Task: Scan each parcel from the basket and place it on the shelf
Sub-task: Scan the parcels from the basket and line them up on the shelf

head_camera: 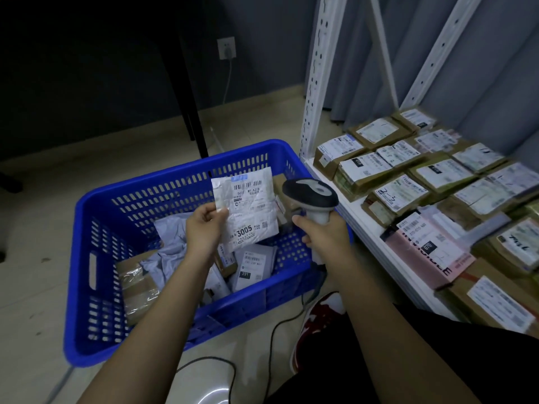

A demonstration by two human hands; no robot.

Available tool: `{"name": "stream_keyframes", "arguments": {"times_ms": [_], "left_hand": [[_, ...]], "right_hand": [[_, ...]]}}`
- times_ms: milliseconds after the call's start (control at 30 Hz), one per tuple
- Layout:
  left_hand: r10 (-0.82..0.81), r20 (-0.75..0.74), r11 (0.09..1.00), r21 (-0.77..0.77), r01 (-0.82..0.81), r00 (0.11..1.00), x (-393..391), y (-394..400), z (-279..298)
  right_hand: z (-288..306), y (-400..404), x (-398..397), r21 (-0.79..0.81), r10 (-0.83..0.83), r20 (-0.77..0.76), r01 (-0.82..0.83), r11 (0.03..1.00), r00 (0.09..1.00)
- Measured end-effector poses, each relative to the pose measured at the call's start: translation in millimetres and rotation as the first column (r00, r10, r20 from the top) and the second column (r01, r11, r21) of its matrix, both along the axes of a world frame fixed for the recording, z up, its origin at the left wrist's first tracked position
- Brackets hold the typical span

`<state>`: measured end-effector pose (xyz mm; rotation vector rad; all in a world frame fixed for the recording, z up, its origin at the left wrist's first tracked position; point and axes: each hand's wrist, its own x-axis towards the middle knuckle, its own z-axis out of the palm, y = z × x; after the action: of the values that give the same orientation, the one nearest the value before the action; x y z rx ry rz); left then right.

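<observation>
My left hand [204, 228] pinches a small white parcel [248, 208] by its left edge and holds it upright above the blue basket [84, 272], label facing me. My right hand [323, 231] grips the handle of a grey and black barcode scanner [310, 193], whose head sits just right of the parcel. Several more parcels [250, 266], white bags and brown boxes, lie inside the basket. To the right, the low white shelf [364, 228] carries several labelled parcels [393, 170] in rows.
The scanner's black cable [274, 330] trails over the floor in front of the basket. My red and white shoe [318, 319] is beside the basket's right corner. White perforated shelf uprights [318, 71] rise behind. A dark table leg [189, 97] stands behind the basket.
</observation>
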<state>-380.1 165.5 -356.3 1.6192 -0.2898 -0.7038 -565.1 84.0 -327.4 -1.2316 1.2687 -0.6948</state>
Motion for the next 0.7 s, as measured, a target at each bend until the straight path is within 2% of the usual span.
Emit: {"name": "stream_keyframes", "arguments": {"times_ms": [100, 200, 500, 700], "left_hand": [[0.009, -0.002, 1.0, 0.02, -0.009, 1.0, 5, -4, -4], [0.024, -0.012, 0.998, 0.061, -0.023, 1.0, 9, -7, -8], [0.041, -0.02, 0.996, 0.076, -0.039, 0.999, 5, -7, -9], [0.004, 0.009, 0.999, 0.054, -0.004, 1.0, 0, -6, -3]], "right_hand": [[14, 7, -4, 0.043, 0.091, 0.029, -0.092, 0.995, 0.995], [19, 15, -5, 0.034, 0.147, -0.012, -0.146, 0.989, 0.989], [22, 10, -14, 0.024, 0.061, -0.077, -0.059, 0.998, 0.995], [20, 10, -13, 0.003, 0.027, -0.017, -0.026, 1.0, 0.999]]}}
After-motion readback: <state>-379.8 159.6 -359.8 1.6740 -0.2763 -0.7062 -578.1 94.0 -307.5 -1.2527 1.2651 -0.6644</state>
